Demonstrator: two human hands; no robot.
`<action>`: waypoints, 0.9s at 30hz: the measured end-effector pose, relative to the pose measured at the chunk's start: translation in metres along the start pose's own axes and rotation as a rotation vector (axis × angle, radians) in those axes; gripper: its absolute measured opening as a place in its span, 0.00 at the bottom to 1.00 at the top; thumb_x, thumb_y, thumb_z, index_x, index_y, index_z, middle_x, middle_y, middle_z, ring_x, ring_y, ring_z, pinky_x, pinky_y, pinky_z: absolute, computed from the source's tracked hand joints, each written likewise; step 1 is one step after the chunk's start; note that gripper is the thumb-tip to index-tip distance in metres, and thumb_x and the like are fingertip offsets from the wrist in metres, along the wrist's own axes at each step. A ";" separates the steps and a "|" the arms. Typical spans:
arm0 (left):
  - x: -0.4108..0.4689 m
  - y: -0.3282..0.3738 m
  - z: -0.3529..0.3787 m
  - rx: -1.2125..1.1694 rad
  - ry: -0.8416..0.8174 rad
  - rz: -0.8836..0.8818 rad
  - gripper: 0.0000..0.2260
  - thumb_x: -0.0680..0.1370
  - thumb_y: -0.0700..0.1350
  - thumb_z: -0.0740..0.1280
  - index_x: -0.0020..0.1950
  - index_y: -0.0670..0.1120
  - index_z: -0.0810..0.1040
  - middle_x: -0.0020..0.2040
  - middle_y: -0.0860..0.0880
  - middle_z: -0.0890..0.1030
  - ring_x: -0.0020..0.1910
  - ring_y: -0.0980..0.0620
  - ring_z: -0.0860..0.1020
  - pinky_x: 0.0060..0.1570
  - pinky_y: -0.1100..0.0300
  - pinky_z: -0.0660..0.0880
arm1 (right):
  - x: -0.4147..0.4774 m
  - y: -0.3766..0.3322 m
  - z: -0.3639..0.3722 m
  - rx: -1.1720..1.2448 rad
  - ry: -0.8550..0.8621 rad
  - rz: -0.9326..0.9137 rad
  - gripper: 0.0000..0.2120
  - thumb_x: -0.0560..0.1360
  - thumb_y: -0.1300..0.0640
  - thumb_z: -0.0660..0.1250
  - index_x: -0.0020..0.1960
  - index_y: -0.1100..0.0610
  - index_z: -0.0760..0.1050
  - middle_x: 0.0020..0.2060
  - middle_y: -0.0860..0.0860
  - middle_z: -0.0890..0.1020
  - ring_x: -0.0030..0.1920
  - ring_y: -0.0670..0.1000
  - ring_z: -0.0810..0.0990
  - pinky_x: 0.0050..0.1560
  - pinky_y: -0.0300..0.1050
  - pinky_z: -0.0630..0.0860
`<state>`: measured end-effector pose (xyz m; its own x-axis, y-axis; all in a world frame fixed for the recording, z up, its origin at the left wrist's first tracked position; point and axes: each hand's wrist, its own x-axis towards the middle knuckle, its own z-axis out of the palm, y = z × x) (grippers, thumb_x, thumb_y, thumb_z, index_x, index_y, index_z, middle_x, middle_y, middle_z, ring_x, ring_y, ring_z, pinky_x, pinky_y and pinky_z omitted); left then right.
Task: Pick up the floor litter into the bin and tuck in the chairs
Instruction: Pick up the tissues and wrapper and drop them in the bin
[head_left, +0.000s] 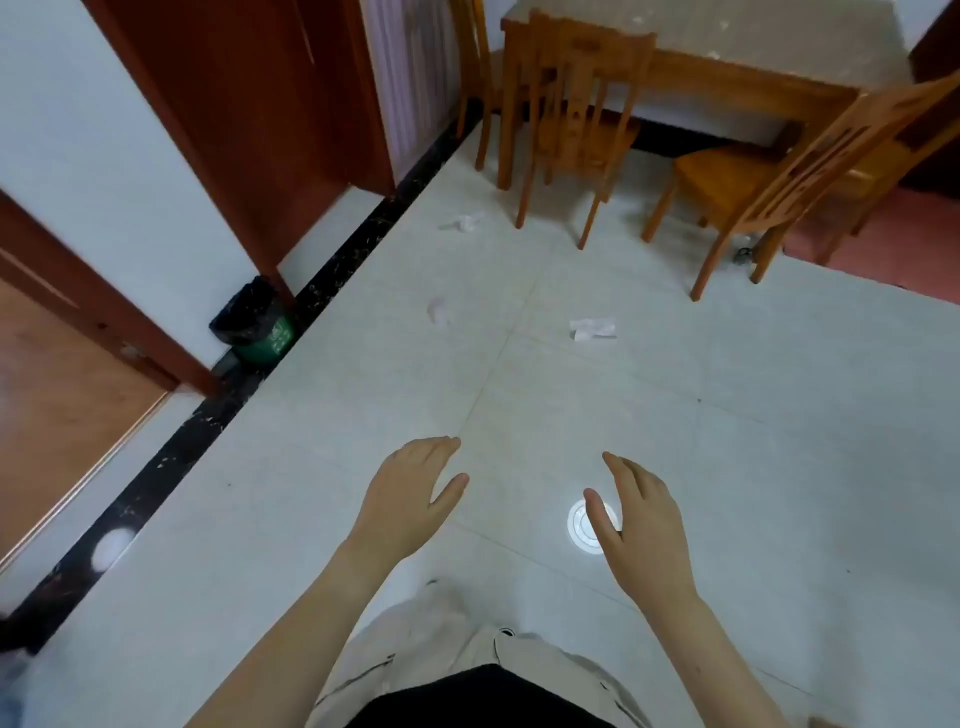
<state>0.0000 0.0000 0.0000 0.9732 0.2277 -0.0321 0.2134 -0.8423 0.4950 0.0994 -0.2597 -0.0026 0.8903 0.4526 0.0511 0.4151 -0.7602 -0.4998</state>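
My left hand (405, 496) and my right hand (636, 525) hover side by side in front of me, fingers relaxed and holding nothing. Three white paper scraps lie on the pale tiled floor ahead: one (592, 328) in the middle, one (437, 312) to its left, one (463, 220) farther off near the wall. A green bin (258, 332) with a black liner stands against the left wall by a door frame. Two wooden chairs, one (574, 124) near the table's corner and one (769, 182) to the right, stand pulled out from a wooden table (727, 67).
A dark marble strip (218, 415) runs along the left wall. Brown door frames (228, 156) stand on the left. A third chair (470, 67) sits at the table's left end. Red floor (893, 244) begins at the far right. A small dark object (743, 254) lies by the right chair's leg.
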 end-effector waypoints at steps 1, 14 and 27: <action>-0.001 -0.002 0.002 -0.009 0.005 -0.015 0.26 0.78 0.60 0.51 0.70 0.47 0.71 0.67 0.51 0.75 0.67 0.53 0.70 0.66 0.58 0.64 | 0.005 0.000 0.003 0.017 -0.008 0.002 0.28 0.79 0.41 0.53 0.69 0.57 0.71 0.64 0.54 0.77 0.64 0.55 0.73 0.63 0.53 0.72; 0.105 -0.077 -0.035 -0.029 0.153 -0.150 0.24 0.79 0.59 0.52 0.71 0.49 0.70 0.68 0.54 0.73 0.68 0.54 0.69 0.67 0.61 0.61 | 0.173 -0.040 0.044 0.037 -0.043 -0.100 0.26 0.78 0.42 0.54 0.69 0.57 0.71 0.64 0.53 0.77 0.65 0.54 0.73 0.64 0.54 0.72; 0.349 -0.252 -0.170 0.010 0.174 -0.131 0.25 0.79 0.59 0.52 0.70 0.47 0.70 0.67 0.52 0.74 0.67 0.55 0.69 0.67 0.57 0.66 | 0.461 -0.153 0.115 0.056 -0.061 -0.087 0.27 0.78 0.41 0.53 0.70 0.55 0.69 0.65 0.52 0.76 0.66 0.54 0.72 0.64 0.52 0.71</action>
<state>0.2717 0.3749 0.0115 0.9078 0.4156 0.0558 0.3384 -0.8047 0.4877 0.4245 0.1191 -0.0018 0.8375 0.5446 0.0444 0.4778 -0.6904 -0.5432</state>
